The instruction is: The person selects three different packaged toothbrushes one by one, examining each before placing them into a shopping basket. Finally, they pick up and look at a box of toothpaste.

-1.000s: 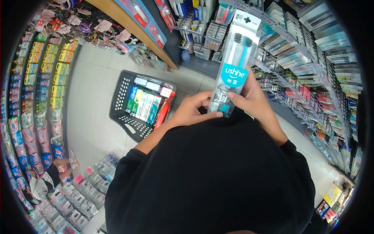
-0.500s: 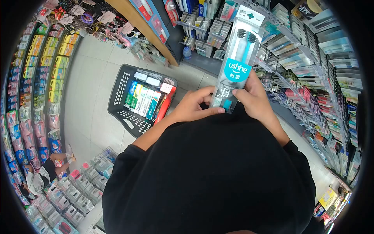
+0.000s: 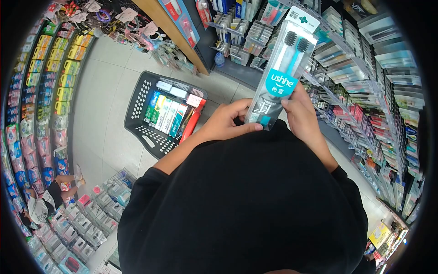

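A clear toothbrush pack point(image 3: 281, 78) with a teal "ushine" label shows two dark-bristled brushes, one white and one blue. My left hand point(image 3: 228, 121) grips its lower end, with the thumb across the front. Around the pack's right edge, near the label, my right hand point(image 3: 301, 112) is closed with its thumb bent. The pack tilts, its hang tab at the upper right. On the floor to the left stands a dark basket point(image 3: 137, 122) with a red handle point(image 3: 190, 123), holding several boxed items point(image 3: 166, 114).
Shelves of packaged goods point(image 3: 344, 73) line the right side, and more shelves point(image 3: 50, 91) curve along the left. A person point(image 3: 45, 203) is at the lower left beside hanging packs point(image 3: 82, 223). Hair accessories point(image 3: 150, 39) hang at the top. A wooden edge point(image 3: 171, 34) stands ahead.
The pack has shifted slightly to the right. My right hand has moved a little, its thumb now nearer the pack's right edge. The person at the lower left appears slightly lower.
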A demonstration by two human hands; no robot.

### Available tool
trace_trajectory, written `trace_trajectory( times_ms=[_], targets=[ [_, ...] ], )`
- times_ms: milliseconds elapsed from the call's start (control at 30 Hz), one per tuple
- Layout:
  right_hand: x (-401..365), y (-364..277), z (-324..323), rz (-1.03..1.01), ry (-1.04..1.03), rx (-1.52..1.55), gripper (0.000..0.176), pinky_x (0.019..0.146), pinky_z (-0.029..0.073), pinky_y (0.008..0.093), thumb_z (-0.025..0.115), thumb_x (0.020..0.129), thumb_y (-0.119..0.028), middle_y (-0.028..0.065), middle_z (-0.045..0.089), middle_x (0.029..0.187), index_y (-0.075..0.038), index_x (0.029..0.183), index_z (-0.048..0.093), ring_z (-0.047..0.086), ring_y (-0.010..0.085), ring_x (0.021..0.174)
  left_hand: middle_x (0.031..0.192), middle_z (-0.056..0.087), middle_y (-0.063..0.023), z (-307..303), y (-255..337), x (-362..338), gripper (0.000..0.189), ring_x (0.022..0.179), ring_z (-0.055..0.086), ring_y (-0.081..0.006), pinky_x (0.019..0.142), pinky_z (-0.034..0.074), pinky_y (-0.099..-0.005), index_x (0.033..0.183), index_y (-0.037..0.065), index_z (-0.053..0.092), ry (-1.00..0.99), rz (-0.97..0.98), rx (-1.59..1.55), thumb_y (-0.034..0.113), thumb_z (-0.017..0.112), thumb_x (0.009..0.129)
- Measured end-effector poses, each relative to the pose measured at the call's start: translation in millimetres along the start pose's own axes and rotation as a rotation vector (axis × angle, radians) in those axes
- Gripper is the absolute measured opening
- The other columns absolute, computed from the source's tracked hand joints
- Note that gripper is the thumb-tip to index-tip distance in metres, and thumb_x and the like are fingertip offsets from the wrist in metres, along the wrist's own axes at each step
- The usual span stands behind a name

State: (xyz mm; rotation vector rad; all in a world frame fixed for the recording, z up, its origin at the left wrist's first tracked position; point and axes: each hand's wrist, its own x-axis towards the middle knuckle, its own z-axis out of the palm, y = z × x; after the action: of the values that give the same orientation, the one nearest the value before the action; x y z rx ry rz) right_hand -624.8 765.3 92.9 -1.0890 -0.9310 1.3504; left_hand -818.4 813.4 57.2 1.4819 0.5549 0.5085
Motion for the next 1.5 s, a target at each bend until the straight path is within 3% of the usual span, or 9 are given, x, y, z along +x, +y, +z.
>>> trace_trajectory(
  times_ms=[600, 667, 767, 867, 933, 1033, 1267, 1433, 1500],
  targets=[
    [-3.1, 1.0, 3.3, -0.039, -0.103, -0.085, 0.045, 0.094, 0.035, 0.0300, 0.044, 0.079, 0.002, 0.0056, 0.051, 0.115, -0.002, 0.124, 0.041, 0.046, 0.0130, 0.109, 0.081, 0.062, -0.0010, 2.2, -5.4, -7.4, 0.050, 0.069, 0.051, -0.0060, 0.066, 0.042, -0.0224, 0.121, 0.006, 0.053, 0.075, -0.024, -0.043, 0.016, 0.073, 0.077],
    [-0.2, 4.3, 3.4, -0.090, -0.085, -0.100, 0.051, 0.092, 0.037, 0.0309, 0.047, 0.082, 0.000, 0.0074, 0.049, 0.117, -0.002, 0.130, 0.033, 0.046, 0.0138, 0.110, 0.081, 0.062, -0.0020, 1.7, -13.5, -7.3, 0.052, 0.069, 0.051, -0.0056, 0.066, 0.042, -0.0222, 0.123, 0.007, 0.052, 0.080, -0.011, -0.024, 0.015, 0.073, 0.077],
    [3.8, 6.6, 14.4, -0.134, 0.032, -0.082, 0.056, 0.091, 0.038, 0.0312, 0.050, 0.083, -0.001, 0.0095, 0.046, 0.119, -0.003, 0.134, 0.025, 0.046, 0.0152, 0.111, 0.082, 0.063, -0.0049, 5.7, -4.8, -3.7, 0.053, 0.071, 0.055, -0.0104, 0.066, 0.044, -0.0252, 0.125, 0.010, 0.052, 0.286, -0.068, 0.104, 0.014, 0.073, 0.076],
    [4.5, 0.2, 16.5, -0.083, 0.111, -0.097, 0.059, 0.091, 0.040, 0.0317, 0.051, 0.084, -0.001, 0.0113, 0.046, 0.119, -0.003, 0.135, 0.021, 0.046, 0.0171, 0.111, 0.086, 0.062, -0.0070, 5.2, 1.8, -0.3, 0.054, 0.077, 0.058, -0.0178, 0.071, 0.046, -0.0288, 0.124, 0.012, 0.054, 0.370, 0.090, 0.460, 0.015, 0.073, 0.074],
    [3.4, 3.1, 15.1, -0.089, 0.168, -0.147, 0.059, 0.091, 0.040, 0.0321, 0.050, 0.082, 0.001, 0.0123, 0.047, 0.118, -0.002, 0.135, 0.023, 0.047, 0.0185, 0.110, 0.097, 0.061, -0.0098, 3.2, 1.1, 1.7, 0.058, 0.086, 0.058, -0.0232, 0.080, 0.046, -0.0323, 0.124, 0.013, 0.055, 0.309, 0.277, 0.470, 0.018, 0.076, 0.071],
    [4.3, 7.1, 0.1, -0.027, 0.169, 0.180, 0.062, 0.093, 0.039, 0.0346, 0.048, 0.079, 0.005, 0.0142, 0.049, 0.117, -0.003, 0.136, 0.024, 0.048, 0.0215, 0.110, 0.109, 0.057, -0.0125, -1.4, -1.9, 4.9, 0.063, 0.094, 0.057, -0.0229, 0.084, 0.045, -0.0327, 0.126, 0.012, 0.053, 0.190, 0.381, 0.384, 0.020, 0.078, 0.069],
    [-0.5, 1.1, 2.6, -0.132, 0.028, 0.288, 0.069, 0.100, 0.034, 0.0404, 0.044, 0.075, 0.005, 0.0176, 0.045, 0.122, -0.006, 0.140, 0.021, 0.046, 0.0287, 0.116, 0.109, 0.052, -0.0104, 4.6, -8.6, 9.8, 0.063, 0.092, 0.053, -0.0199, 0.083, 0.044, -0.0293, 0.127, 0.013, 0.052, 0.162, 0.329, 0.315, 0.019, 0.078, 0.070],
    [-2.7, -0.5, -0.2, -0.052, 0.055, 0.322, 0.072, 0.102, 0.034, 0.0445, 0.046, 0.072, 0.002, 0.0175, 0.045, 0.121, -0.003, 0.140, 0.021, 0.045, 0.0335, 0.120, 0.106, 0.049, -0.0082, 1.1, -7.9, 9.9, 0.069, 0.089, 0.052, -0.0177, 0.078, 0.044, -0.0285, 0.130, 0.012, 0.049, 0.090, 0.402, 0.324, 0.019, 0.079, 0.068],
    [-2.3, -1.7, -6.7, -0.044, -0.004, 0.380, 0.076, 0.101, 0.035, 0.0462, 0.047, 0.068, 0.001, 0.0176, 0.047, 0.119, -0.002, 0.139, 0.021, 0.046, 0.0354, 0.118, 0.107, 0.049, -0.0081, 2.2, -5.5, 8.6, 0.071, 0.089, 0.051, -0.0168, 0.074, 0.044, -0.0274, 0.128, 0.010, 0.048, 0.142, 0.301, 0.266, 0.021, 0.081, 0.066]
  ],
)
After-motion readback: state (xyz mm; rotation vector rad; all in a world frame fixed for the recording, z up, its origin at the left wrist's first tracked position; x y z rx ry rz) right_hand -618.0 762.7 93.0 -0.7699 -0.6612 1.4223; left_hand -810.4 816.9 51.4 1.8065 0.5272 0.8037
